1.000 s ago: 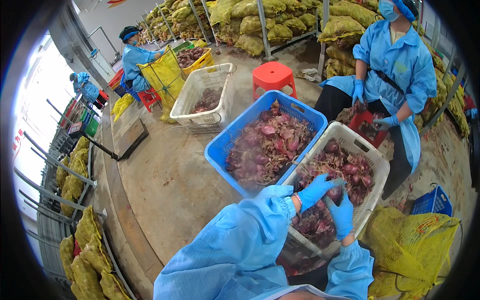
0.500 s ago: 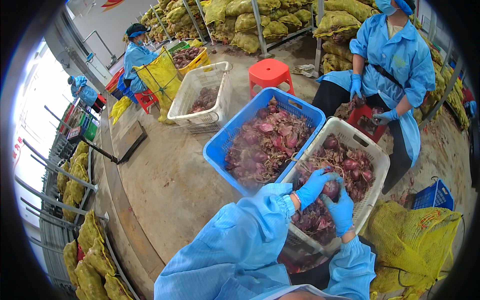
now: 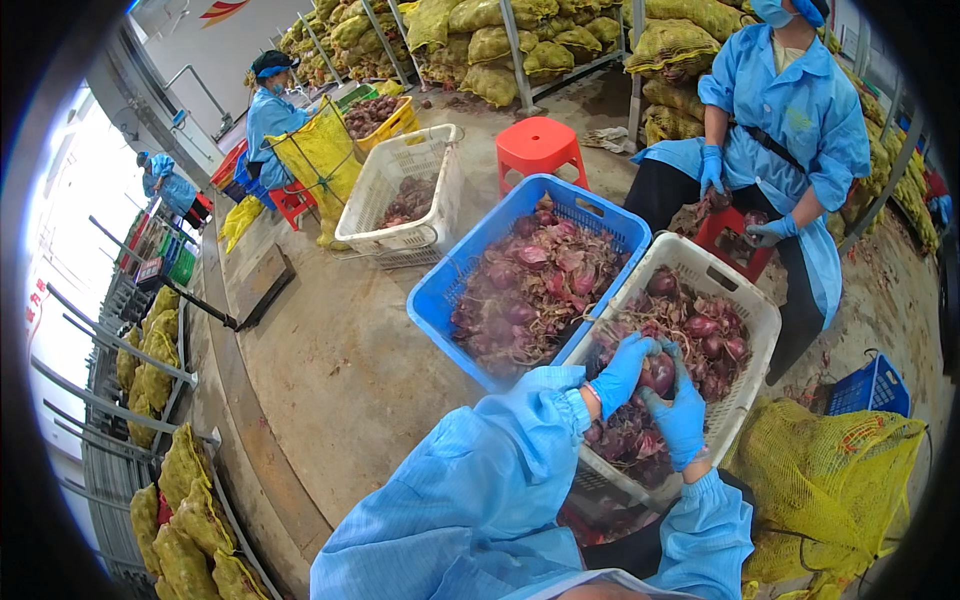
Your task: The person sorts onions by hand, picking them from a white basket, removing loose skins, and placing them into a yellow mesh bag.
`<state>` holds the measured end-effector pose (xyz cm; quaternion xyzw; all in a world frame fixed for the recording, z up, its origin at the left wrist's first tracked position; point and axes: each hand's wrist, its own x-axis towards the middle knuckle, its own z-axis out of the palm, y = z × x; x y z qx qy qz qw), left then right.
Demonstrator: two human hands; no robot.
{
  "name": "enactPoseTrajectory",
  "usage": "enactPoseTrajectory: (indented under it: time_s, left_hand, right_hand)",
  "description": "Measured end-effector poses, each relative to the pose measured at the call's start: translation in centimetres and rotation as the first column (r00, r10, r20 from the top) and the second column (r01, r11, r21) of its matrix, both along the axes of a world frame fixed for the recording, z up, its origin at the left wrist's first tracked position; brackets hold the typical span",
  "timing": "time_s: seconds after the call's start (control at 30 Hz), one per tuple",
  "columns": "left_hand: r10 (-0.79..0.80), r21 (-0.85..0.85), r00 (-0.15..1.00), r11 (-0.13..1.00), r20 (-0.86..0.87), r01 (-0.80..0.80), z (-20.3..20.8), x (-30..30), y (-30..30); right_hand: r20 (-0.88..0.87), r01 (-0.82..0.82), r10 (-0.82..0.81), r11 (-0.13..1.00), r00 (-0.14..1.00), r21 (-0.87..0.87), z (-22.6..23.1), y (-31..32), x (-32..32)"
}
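Both gloved hands are working one red onion [image 3: 657, 372] over the white crate [image 3: 748, 300]: the left hand [image 3: 622, 373] is gripping its side, the right hand [image 3: 681, 418] is cupping it from below. The white crate is looking well stocked with onions, and the blue crate [image 3: 470, 260] beside it is holding loose skins and peeled bulbs, so plenty seems left.

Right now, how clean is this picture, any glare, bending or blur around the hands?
Head view: daylight blows out the left rim to white glare; the fisheye bends the rack rails and crate edges toward a black border; the left hand and right hand, both gloved blue on a red onion over the white crate, look sharp.
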<state>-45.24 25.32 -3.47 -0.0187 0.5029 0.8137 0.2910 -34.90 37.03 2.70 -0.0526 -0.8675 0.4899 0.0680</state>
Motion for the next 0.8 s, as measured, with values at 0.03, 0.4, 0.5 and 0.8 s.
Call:
enactPoseTrajectory:
  time_s: [0.03, 0.4, 0.5, 0.8]
  left_hand:
    - [-0.034, 0.026, 0.999, 0.999, 0.020, 0.034, -0.8, -0.2, -0.2]
    - [-0.174, -0.117, 0.984, 0.977, 0.030, 0.176, -0.6, 0.6, 1.3]
    - [-0.255, 0.161, 0.967, 0.954, -0.014, 0.254, 2.3, 0.8, 1.3]
    - [-0.301, 0.441, 0.954, 0.857, 0.011, 0.265, 6.0, 1.4, 0.2]
  right_hand:
    - [0.008, -0.001, 0.001, 1.000, 1.000, -0.013, 0.0, -0.2, 0.0]
    - [0.021, 0.091, -0.089, 0.988, 0.996, -0.127, -2.6, 0.5, -1.0]
    - [0.021, 0.120, -0.128, 0.839, 0.992, -0.531, -2.4, 2.2, -1.3]
    - [0.081, 0.153, -0.173, 0.454, 0.982, -0.878, -1.5, 5.4, -0.5]
